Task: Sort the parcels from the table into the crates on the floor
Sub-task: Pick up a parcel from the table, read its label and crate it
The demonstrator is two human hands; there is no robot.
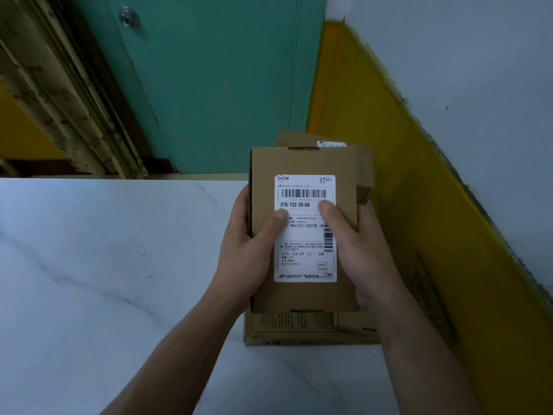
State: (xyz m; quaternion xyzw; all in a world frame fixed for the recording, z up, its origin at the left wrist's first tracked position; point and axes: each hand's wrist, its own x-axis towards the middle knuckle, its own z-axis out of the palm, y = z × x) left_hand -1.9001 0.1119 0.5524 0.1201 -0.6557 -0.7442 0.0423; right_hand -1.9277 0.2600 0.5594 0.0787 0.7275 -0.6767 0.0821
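**Parcel, brown carton, held over table**

Parcel (302, 163) gripped by both hands: left hand (247, 253) clasping left edge, right hand (363, 253) clasping right edge, thumbs on white label (305, 232). Raised above larger box (311, 327) lying on marble table (104, 265). Third box (326, 140) behind.

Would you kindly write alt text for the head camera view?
Both hands, left hand and right hand, hold a cardboard parcel, shipping label up, above larger boxes on a white marble table beside a yellow-and-white wall.
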